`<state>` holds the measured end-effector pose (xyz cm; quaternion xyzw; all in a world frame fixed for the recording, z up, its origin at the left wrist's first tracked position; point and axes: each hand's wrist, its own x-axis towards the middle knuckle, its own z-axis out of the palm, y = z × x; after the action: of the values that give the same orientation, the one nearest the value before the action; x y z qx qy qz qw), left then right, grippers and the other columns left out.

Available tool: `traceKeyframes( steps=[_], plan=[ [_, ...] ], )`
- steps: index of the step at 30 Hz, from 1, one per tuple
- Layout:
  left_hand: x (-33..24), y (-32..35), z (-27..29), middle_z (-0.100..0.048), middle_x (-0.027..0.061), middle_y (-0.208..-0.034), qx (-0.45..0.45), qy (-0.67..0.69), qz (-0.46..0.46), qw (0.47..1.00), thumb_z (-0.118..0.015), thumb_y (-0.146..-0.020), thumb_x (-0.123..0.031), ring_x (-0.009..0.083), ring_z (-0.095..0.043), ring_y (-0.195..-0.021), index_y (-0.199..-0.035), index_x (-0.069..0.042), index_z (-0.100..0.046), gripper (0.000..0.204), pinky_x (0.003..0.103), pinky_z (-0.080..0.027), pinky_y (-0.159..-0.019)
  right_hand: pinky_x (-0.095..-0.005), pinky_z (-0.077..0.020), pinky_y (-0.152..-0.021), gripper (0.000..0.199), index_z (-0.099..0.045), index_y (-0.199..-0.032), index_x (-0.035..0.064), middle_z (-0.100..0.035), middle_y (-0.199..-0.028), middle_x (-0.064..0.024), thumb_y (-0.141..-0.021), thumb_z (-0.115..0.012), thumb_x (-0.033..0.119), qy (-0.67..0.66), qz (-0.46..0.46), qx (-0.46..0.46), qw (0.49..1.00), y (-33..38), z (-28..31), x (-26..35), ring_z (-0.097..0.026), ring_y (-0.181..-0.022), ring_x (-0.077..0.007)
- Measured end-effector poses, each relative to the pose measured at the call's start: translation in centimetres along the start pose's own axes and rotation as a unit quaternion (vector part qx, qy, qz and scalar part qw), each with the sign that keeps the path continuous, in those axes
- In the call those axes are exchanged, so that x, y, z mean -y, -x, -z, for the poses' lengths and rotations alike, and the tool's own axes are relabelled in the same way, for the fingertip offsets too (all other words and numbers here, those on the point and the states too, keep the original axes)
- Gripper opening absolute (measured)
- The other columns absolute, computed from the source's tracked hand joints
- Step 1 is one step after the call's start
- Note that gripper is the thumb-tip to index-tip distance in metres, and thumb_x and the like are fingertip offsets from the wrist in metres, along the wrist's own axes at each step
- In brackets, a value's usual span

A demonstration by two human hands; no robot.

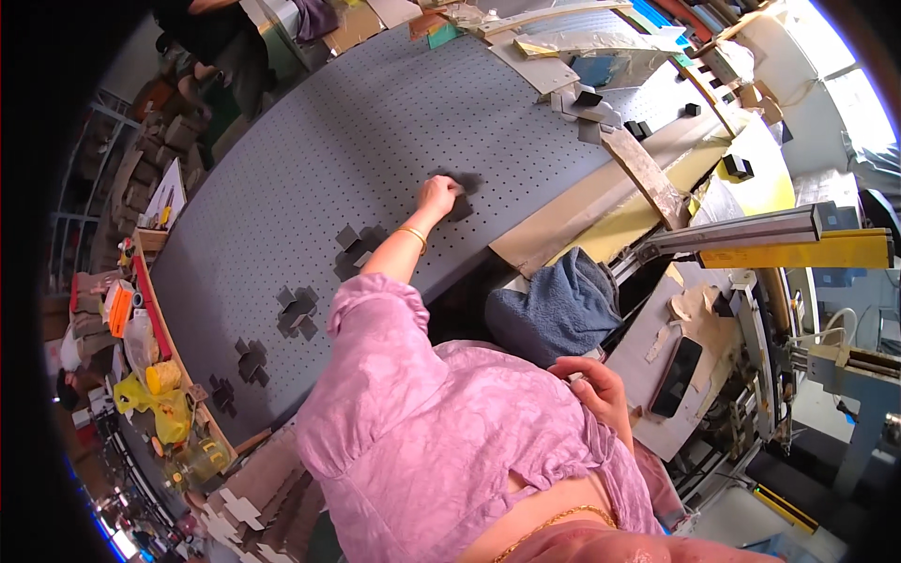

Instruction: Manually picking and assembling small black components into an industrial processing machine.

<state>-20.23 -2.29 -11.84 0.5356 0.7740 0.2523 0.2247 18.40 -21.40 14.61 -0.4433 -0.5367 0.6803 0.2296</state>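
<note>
My left hand (438,194) reaches out over a large grey perforated table (310,159). Its fingers are pinched together at a dark grey cross-shaped card piece (462,208), which they partly cover. More dark cross-shaped card pieces lie in a row toward the near left: one card piece (355,251) beside my forearm, then a second (297,312) and smaller-looking ones beyond. My right hand (598,392) hangs close to my body, fingers loosely bent and apart, with nothing visible in them. Nearest to it are a blue towel (554,305) and a black phone (676,377).
Wooden strips and card scraps (554,47) clutter the far edge. Small black boxes (739,167) stand at the right, near a metal arm with a yellow bar (798,251). A wooden rail (174,342) bounds the left side. Another person (221,56) is at far left.
</note>
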Motion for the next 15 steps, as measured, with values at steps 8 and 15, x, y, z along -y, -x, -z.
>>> traceKeyframes(
  steps=[8,15],
  plan=[
    [-24.3,10.7,11.2,-0.072,0.0035,-0.083,0.330,0.278,-0.256,0.865,-0.077,-0.082,-0.010,0.0073,-0.063,-0.073,-0.092,0.000,-0.075,0.015,0.025,-0.051,-0.067,-0.0309,-0.0490,-0.089,0.026,-0.067,-0.113,-0.0008,-0.072,-0.102,-0.0099,-0.089,-0.062,0.007,0.218,0.204,-0.149,0.942,3.3,5.3,1.4,-0.066,-0.098,-0.0202],
    [-37.5,24.7,10.3,-0.065,0.0074,-0.079,0.331,0.198,-0.600,0.701,-0.078,-0.081,-0.017,0.0228,-0.062,-0.077,-0.088,-0.005,-0.072,0.015,0.034,-0.049,-0.069,-0.0373,-0.0434,-0.098,0.036,-0.064,-0.121,0.0017,-0.065,-0.120,-0.0135,-0.086,-0.068,0.009,0.331,0.305,-0.278,0.848,12.4,10.1,0.2,-0.059,-0.113,-0.0283]
  ],
)
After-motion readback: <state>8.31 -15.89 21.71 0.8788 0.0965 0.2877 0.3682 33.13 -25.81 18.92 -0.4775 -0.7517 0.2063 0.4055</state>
